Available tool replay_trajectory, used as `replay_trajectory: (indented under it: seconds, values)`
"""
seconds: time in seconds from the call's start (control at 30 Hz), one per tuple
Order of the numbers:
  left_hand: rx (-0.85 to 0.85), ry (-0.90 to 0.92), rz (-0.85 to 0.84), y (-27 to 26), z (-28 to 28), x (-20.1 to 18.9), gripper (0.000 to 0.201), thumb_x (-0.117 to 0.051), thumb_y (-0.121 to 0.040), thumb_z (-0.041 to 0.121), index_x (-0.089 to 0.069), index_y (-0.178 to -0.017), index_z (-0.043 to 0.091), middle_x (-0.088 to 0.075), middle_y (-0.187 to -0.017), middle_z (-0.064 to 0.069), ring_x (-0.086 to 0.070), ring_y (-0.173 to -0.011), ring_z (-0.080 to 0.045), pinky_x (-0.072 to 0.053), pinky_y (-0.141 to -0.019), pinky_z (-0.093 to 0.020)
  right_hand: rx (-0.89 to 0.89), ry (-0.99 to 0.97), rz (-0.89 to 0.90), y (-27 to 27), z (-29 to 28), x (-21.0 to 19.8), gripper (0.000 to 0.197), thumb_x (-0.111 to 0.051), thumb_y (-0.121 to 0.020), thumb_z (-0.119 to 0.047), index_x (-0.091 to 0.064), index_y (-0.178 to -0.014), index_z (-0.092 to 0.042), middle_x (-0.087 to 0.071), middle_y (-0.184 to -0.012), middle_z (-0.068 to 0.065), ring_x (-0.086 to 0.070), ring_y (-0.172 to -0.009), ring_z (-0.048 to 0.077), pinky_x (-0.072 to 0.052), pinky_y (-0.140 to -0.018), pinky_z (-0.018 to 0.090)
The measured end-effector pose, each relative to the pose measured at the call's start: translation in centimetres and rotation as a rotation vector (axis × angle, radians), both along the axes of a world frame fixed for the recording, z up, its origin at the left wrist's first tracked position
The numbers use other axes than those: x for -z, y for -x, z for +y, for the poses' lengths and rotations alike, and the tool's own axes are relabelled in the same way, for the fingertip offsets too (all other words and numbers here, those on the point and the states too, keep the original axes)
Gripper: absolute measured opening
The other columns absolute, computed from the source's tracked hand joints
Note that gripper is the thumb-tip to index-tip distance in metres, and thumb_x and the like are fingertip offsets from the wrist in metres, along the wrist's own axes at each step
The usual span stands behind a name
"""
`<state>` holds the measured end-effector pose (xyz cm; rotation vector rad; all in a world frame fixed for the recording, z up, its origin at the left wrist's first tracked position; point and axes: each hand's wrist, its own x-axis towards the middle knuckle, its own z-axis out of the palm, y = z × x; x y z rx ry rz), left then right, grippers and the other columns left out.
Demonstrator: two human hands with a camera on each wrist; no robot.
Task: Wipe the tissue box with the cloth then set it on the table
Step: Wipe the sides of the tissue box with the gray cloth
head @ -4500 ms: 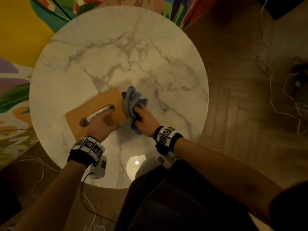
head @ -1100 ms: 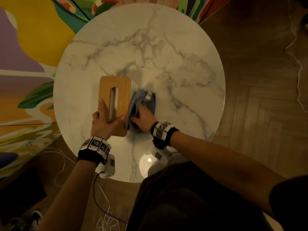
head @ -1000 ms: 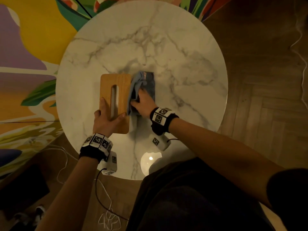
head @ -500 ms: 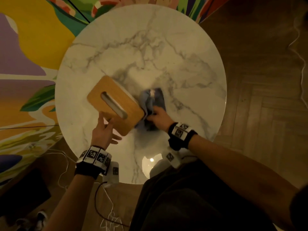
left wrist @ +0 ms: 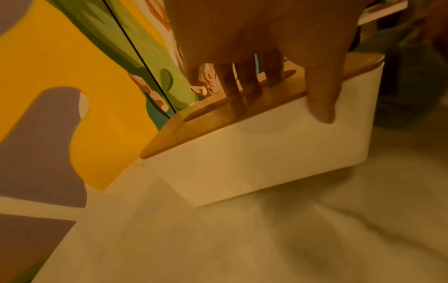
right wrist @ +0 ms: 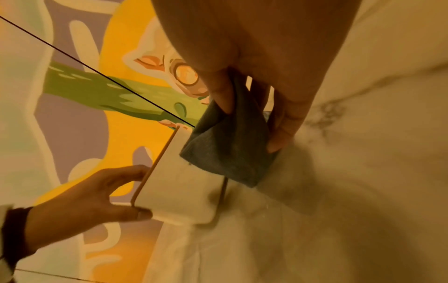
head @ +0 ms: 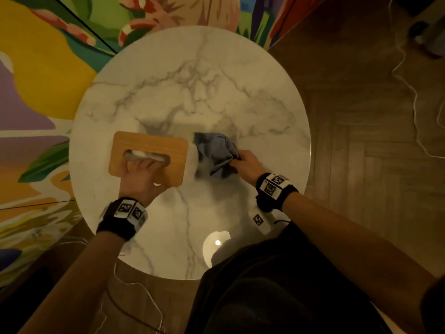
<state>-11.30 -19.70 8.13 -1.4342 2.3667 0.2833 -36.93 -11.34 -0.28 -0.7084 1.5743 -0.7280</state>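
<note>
scene: a person stands over a round marble table [head: 192,88], a tissue box [head: 149,148] and a grey-blue cloth [head: 214,153] on it, a bright painted mural behind.
box: it sits on the marble left of centre, wooden lid up, white body below; the left-wrist view suggests one end may be slightly raised, though blur leaves that unsure.
left hand [head: 142,175]: clamped on the box, fingers dipped into the lid slot, thumb down the near white side.
right hand [head: 248,165]: bunched around the cloth, pinching it and pressing it against the box's right end wall.
done: wiping is under way, judging by the cloth on that end; which other faces are clean cannot be told.
left: probably finish any unwiped sides, then set the box flat on the table and let go.
</note>
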Motion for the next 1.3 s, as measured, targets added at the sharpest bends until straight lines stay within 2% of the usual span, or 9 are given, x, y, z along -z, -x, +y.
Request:
replay_trajectory:
  seconds: [0.1, 0.27, 0.4, 0.6, 0.73, 0.87, 1.0, 1.17, 1.3]
  values:
    - [-0.092, -0.076, 0.138, 0.5, -1.1, -0.7, 0.066, -0.064, -0.063, 0.059, -0.056, -0.116, 0.02, -0.064, -0.12, -0.01, -0.058, -0.109, -0.032, -0.038, -0.101, -0.054, 0.021, 0.009, 0.022, 0.4, 1.5, -0.9, 0.019, -0.049, -0.083, -0.006, -0.064, -0.091, 0.001, -0.068, -0.094, 0.027, -0.064, -0.089, 0.042, -0.052, -0.082, 0.052]
    - [-0.187, -0.171, 0.197, 1.6, -1.0, -1.4, 0.063, -0.076, -0.067, 0.045, -0.054, -0.119, 0.017, -0.06, -0.127, -0.011, -0.054, -0.115, -0.034, -0.044, -0.099, -0.049, -0.07, 0.143, -0.054, -2.5, 1.0, -3.9, 0.021, -0.048, -0.09, -0.012, -0.064, -0.1, -0.003, -0.065, -0.103, 0.017, -0.057, -0.091, 0.025, -0.042, -0.082, 0.031]
    - [-0.168, -0.147, 0.167, 2.8, 0.0, -1.9, 0.065, -0.075, -0.067, 0.049, -0.057, -0.121, 0.017, -0.062, -0.127, -0.011, -0.058, -0.112, -0.034, -0.047, -0.096, -0.044, -0.128, 0.291, -0.223, -7.2, -0.3, -4.7, 0.046, -0.041, -0.091, -0.037, -0.05, -0.128, -0.011, -0.047, -0.14, 0.015, -0.043, -0.129, 0.028, -0.031, -0.113, 0.042]
    - [-0.121, -0.13, 0.023, 4.2, 2.7, -2.3, 0.071, -0.068, -0.068, 0.06, -0.054, -0.126, 0.022, -0.069, -0.115, -0.007, -0.064, -0.097, -0.03, -0.052, -0.074, -0.036, -0.008, 0.082, -0.36, -6.5, -3.9, -3.8, 0.078, -0.037, -0.073, -0.069, -0.044, -0.133, -0.02, -0.046, -0.143, 0.011, -0.044, -0.13, 0.028, -0.032, -0.113, 0.052]
    - [-0.197, -0.111, 0.055, 4.3, 2.7, -3.0, 0.063, -0.07, -0.07, 0.055, -0.058, -0.122, 0.022, -0.07, -0.111, -0.007, -0.064, -0.095, -0.029, -0.043, -0.069, -0.03, -0.06, 0.206, -0.294, -6.7, -0.3, -5.2, 0.057, -0.042, -0.088, -0.052, -0.04, -0.136, -0.023, -0.039, -0.149, 0.004, -0.038, -0.135, 0.02, -0.03, -0.116, 0.045]
    - [-0.242, -0.154, 0.127, 2.9, 2.7, -2.9, 0.064, -0.074, -0.067, 0.051, -0.059, -0.119, 0.019, -0.068, -0.116, -0.011, -0.062, -0.098, -0.032, -0.05, -0.083, -0.037, -0.151, 0.239, -0.229, -6.0, 3.0, -3.9, 0.039, -0.042, -0.094, -0.038, -0.056, -0.119, -0.013, -0.05, -0.133, 0.008, -0.044, -0.124, 0.026, -0.032, -0.112, 0.047]
    - [-0.273, -0.179, 0.19, 3.3, 4.1, -3.5, 0.069, -0.075, -0.064, 0.054, -0.06, -0.122, 0.02, -0.067, -0.12, -0.005, -0.061, -0.108, -0.027, -0.049, -0.091, -0.038, -0.201, 0.249, 0.16, -4.2, -0.2, -2.7, 0.036, -0.044, -0.094, -0.036, -0.066, -0.111, -0.014, -0.048, -0.133, 0.013, -0.036, -0.123, 0.034, -0.024, -0.112, 0.053]
    - [-0.428, -0.183, 0.387, 4.1, 5.2, -4.4, 0.07, -0.084, -0.059, 0.041, -0.063, -0.118, 0.01, -0.065, -0.124, -0.008, -0.06, -0.112, -0.026, -0.048, -0.097, -0.041, -0.098, 0.333, -0.082, -4.8, -2.8, -4.6, 0.036, -0.044, -0.095, -0.028, -0.055, -0.125, -0.012, -0.041, -0.144, 0.012, -0.04, -0.131, 0.027, -0.029, -0.114, 0.042]
    - [-0.41, -0.174, 0.36, 3.3, 4.5, -5.0, 0.067, -0.083, -0.059, 0.043, -0.064, -0.115, 0.01, -0.066, -0.121, -0.008, -0.061, -0.11, -0.025, -0.049, -0.095, -0.037, -0.166, 0.402, -0.161, -5.2, -0.3, -6.7, 0.033, -0.042, -0.096, -0.02, -0.056, -0.123, -0.007, -0.043, -0.141, 0.01, -0.042, -0.123, 0.014, -0.03, -0.1, 0.011]
